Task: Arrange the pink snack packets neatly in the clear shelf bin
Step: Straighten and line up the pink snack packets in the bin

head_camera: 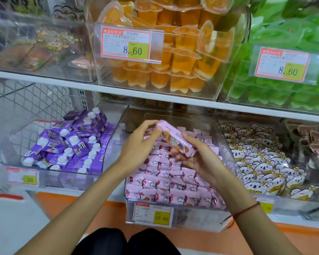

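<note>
From your head camera, your two hands meet at the centre of the frame over the clear shelf bin (129, 203), which sits in the lower middle of the picture on the bottom shelf. Your left hand (138, 144) comes in from the lower left, fingers curled over the upper end of a long pink pack (175, 138) — thumb and fingertips pinch it near its top left corner. Your right hand (199, 159) reaches in from the lower right, palm turned up, thumb pressed on the pack's upper face and fingers cupped beneath its lower end. The pack lies tilted, running from upper left down to lower right, held above the rest.

Below it, the pink snack packets (166, 183) fill the bin in rough rows, most lying flat with their printed faces up; the ones toward the back, behind your hands, look less even, though blur makes that hard to judge. A price tag (152, 213) reading 16.80 hangs on the bin's front wall.

A red string bracelet (245, 211) circles your right wrist.

To the left of centre, a neighbouring bin holds purple cartons (70, 144) with white caps. To the right, white koala-print packets (261, 159) crowd another bin. On the upper shelf sit orange jelly cups (173, 52) at top centre and green packets (293, 30) at the upper right — each with an 8.60 tag.
</note>
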Tool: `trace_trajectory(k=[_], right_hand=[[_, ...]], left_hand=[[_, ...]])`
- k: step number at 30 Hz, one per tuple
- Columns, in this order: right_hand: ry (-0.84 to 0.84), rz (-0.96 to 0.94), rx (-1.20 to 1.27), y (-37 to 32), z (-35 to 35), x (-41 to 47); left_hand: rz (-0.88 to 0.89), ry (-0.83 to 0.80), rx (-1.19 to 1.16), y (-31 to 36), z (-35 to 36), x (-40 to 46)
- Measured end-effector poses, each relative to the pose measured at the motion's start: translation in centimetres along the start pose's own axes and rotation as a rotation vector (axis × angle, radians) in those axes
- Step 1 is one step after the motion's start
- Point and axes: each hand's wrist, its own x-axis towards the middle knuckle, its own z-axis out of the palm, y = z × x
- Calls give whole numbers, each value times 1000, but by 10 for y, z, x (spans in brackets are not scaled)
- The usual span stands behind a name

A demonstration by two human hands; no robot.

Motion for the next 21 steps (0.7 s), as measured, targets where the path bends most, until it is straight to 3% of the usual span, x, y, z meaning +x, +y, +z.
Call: trace_trajectory(k=[7, 11, 14, 17, 21], right_hand=[[-43, 6, 33, 0, -1, 1], [-18, -137, 204, -1, -5, 0], [25, -250, 102, -2, -2, -2], [67, -346, 33, -1, 4, -2], [83, -432, 119, -5, 6, 1]], left_hand=[[-5, 38, -203, 2, 0, -2], [-87, 150, -371, 1, -2, 2], [-152, 168, -464, 2, -4, 4], [-110, 100, -390, 2, -5, 3], [-71, -115, -153, 2, -7, 3]])
